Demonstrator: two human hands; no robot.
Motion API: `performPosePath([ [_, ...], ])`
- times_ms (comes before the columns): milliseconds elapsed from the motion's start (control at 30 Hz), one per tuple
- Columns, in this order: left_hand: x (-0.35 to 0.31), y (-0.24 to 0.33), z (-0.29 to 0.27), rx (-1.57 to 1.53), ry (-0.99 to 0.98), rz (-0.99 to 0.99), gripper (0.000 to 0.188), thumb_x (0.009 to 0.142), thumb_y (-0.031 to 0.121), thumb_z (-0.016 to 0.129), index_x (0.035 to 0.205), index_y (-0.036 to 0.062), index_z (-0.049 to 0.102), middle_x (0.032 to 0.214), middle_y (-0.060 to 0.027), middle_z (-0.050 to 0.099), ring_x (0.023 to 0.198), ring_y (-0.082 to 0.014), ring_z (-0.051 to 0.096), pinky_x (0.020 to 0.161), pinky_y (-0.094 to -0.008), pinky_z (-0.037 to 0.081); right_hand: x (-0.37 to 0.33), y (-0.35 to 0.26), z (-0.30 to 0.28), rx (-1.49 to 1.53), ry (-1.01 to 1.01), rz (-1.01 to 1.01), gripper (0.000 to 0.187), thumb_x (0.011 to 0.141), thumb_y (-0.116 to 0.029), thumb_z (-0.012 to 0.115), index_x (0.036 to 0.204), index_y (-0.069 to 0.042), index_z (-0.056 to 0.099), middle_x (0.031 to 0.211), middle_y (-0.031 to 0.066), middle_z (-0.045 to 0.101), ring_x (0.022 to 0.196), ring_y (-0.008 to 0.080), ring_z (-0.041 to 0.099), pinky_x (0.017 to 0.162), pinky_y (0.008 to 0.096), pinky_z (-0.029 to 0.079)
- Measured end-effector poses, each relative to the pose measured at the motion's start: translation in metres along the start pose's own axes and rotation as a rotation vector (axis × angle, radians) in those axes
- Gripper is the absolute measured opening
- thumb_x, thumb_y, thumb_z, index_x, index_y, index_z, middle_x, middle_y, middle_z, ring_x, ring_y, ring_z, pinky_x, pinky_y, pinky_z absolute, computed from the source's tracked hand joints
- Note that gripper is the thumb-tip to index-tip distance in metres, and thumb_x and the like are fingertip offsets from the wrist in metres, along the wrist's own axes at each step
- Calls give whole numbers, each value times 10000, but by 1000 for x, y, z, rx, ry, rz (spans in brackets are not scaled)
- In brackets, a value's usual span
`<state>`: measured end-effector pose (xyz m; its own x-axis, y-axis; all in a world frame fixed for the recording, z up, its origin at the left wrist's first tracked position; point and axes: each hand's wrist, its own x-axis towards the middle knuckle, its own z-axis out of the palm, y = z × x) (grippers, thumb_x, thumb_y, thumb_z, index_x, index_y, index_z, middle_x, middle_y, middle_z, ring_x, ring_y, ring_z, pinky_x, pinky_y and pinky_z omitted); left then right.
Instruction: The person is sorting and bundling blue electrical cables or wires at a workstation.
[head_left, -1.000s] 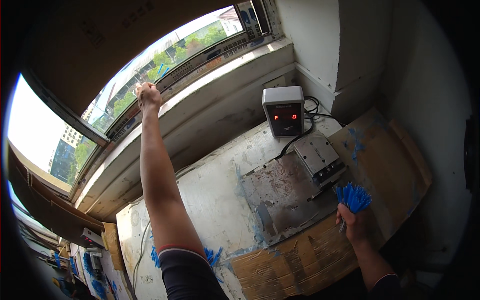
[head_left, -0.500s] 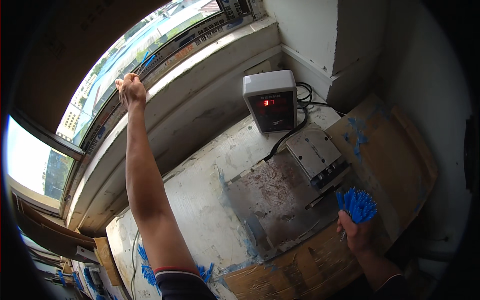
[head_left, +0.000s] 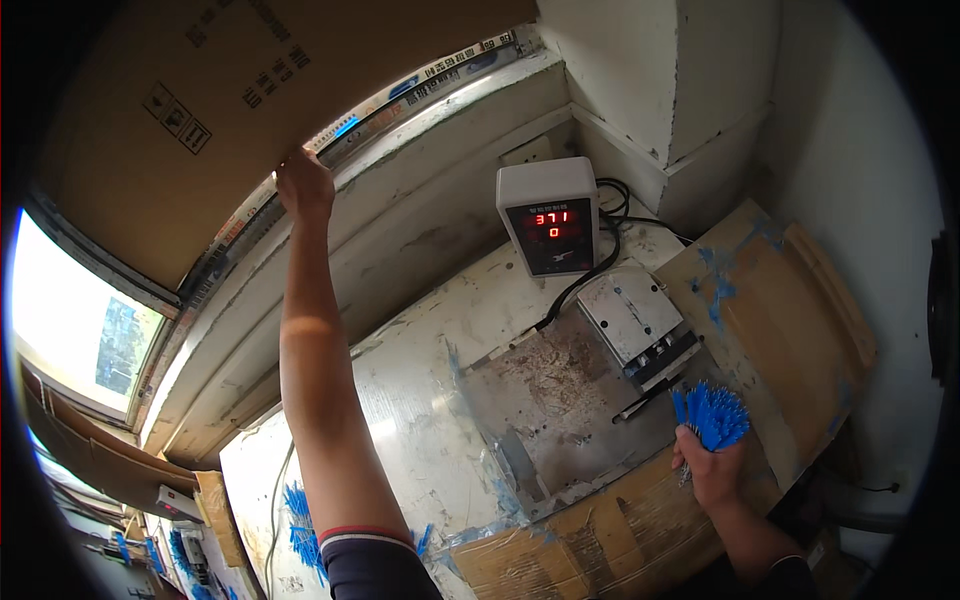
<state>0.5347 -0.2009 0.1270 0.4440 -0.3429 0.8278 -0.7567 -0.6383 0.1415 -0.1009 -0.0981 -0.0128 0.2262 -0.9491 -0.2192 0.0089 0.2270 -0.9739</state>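
Gripping a bundle of blue pieces (head_left: 716,414), the right hand (head_left: 714,470) is closed just right of the metal plate (head_left: 560,390). Far left beyond that plate, the left hand (head_left: 306,184) curls at a cardboard panel (head_left: 230,130); whether it holds anything cannot be told.

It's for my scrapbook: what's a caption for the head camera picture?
Left hand up by the cardboard, right hand holding a blue-tipped bundle.

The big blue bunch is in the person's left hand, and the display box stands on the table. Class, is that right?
The side is wrong: the head view shows the big blue bunch in the right hand. The display box does stand on the table.
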Motion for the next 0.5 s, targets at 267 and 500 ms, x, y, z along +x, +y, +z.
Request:
performPosePath([
  [267, 15, 6, -14, 164, -225, 103, 265, 1015, 359, 542, 1168, 191, 679, 1164, -148, 709, 1091, -372, 677, 919, -515, 536, 0, 4, -5, 37, -18, 29, 77, 905, -1, 671, 951, -34, 619, 753, 22, 608, 596, 96, 589, 542, 261, 525],
  [500, 14, 3, -23, -39, -269, 19, 288, 958, 481, 634, 1044, 248, 782, 1075, -62, 759, 1011, -285, 719, 888, -437, 558, 1, 0, -2, 10, -19, 18, 62, 902, -4, 673, 921, -31, 621, 744, 22, 607, 577, 93, 580, 527, 256, 517],
])
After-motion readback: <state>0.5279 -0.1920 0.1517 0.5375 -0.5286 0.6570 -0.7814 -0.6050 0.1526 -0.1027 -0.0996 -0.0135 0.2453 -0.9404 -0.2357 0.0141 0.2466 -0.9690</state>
